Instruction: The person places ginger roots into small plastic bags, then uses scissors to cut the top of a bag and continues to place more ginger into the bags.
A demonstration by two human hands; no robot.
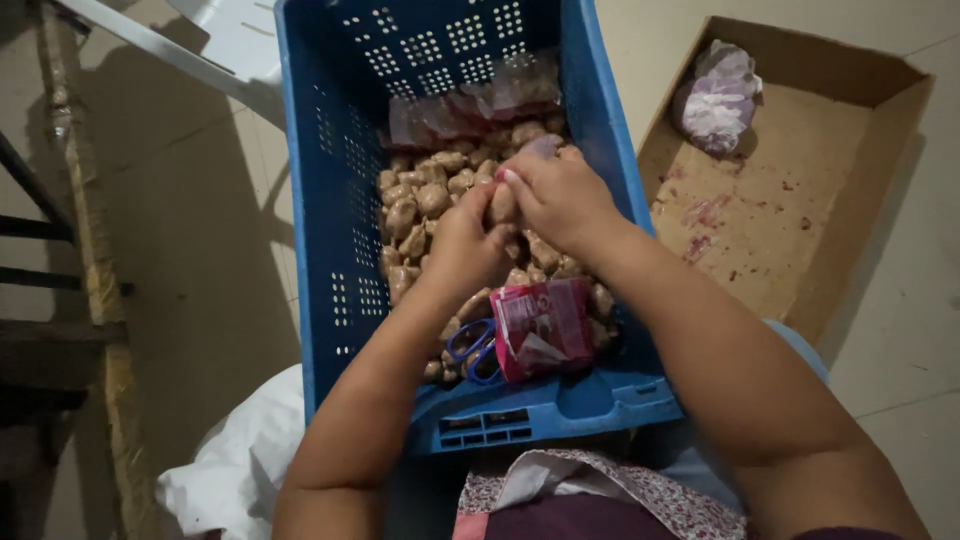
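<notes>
Crate walls round, top open

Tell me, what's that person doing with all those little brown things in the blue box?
A person is bent over a blue plastic crate full of small brown wrapped pieces. The left hand and right hand meet over the pile, and their fingers pinch one piece between them. Blue-handled scissors and a red packet lie in the crate's near end. An open cardboard box holding a crumpled plastic bag lies beside the crate.
</notes>
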